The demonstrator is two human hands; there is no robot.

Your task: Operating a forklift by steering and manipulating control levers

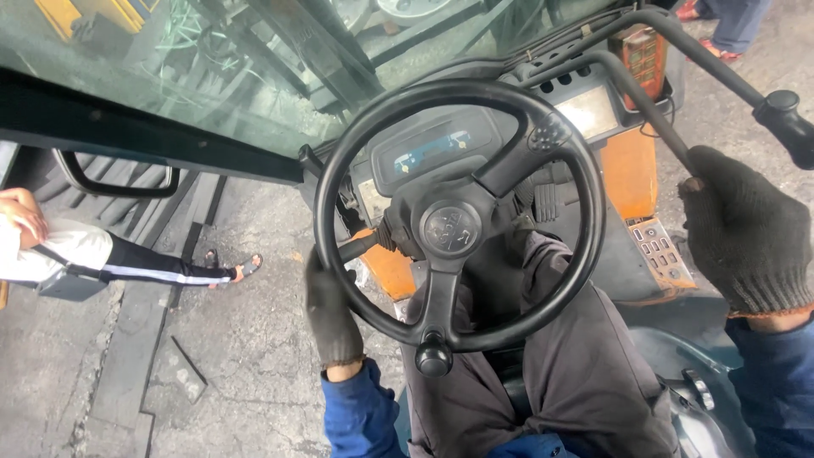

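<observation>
I sit in a vehicle cab behind a black steering wheel (585,212) with a round spinner knob (433,356) at its near rim. My left hand (329,309), in a dark knit glove, grips the wheel's lower left rim. My right hand (746,229), also gloved, is closed over the top of a black control lever (636,89) to the right of the wheel. A second lever with a black knob (787,119) stands just beyond it, untouched. A small instrument display (434,151) sits behind the wheel. My legs in dark trousers (577,373) are under the wheel.
A person in a white top and black trousers (127,267) stands on the concrete floor at left, outside the cab. Another person's feet (721,34) show at top right. A windscreen (170,76) and black frame bar span the top. An orange metal panel (632,170) lies beyond the wheel.
</observation>
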